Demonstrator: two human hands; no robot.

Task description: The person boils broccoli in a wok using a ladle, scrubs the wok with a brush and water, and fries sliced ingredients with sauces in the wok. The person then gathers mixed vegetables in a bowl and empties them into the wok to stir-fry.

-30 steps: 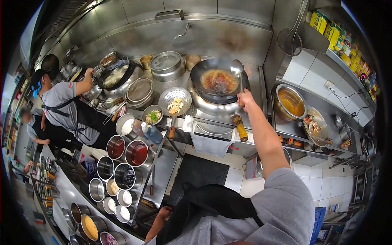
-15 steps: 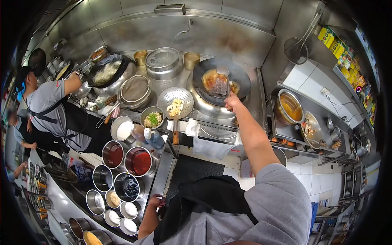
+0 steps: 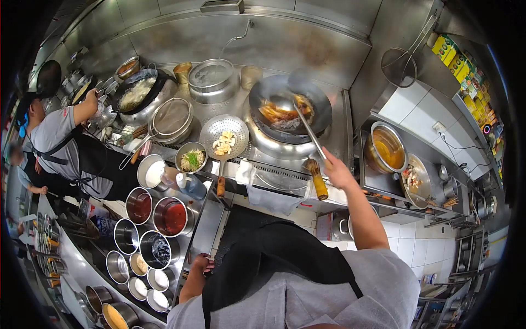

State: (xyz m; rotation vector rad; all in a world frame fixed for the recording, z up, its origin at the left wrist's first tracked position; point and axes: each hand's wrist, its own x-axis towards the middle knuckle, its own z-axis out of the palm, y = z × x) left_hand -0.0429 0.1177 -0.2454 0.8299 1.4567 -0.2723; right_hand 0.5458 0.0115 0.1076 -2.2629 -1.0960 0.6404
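Note:
My right hand (image 3: 338, 171) is closed around the end of a long-handled ladle (image 3: 308, 127). The ladle slants down into a black wok (image 3: 322, 119), its bowl blurred among glossy brown food (image 3: 276, 112). Below my right hand, a bristle brush with a yellow handle (image 3: 318, 185) rests at the stove's front edge. My left hand (image 3: 205, 262) hangs low beside the left counter, fingers curled; whatever may be in them is too small to make out.
Left of the wok are a perforated strainer (image 3: 241, 131) with pale pieces, a bowl of greens (image 3: 192, 158) and sauce pots (image 3: 174, 216). To the right stands a metal bowl of orange liquid (image 3: 389, 148). A co-worker (image 3: 71, 142) stands at another wok.
My right hand has drawn back from the wok towards me and to the right, exposing the ladle's handle and the brush. The food has shifted in the wok. My view has moved slightly.

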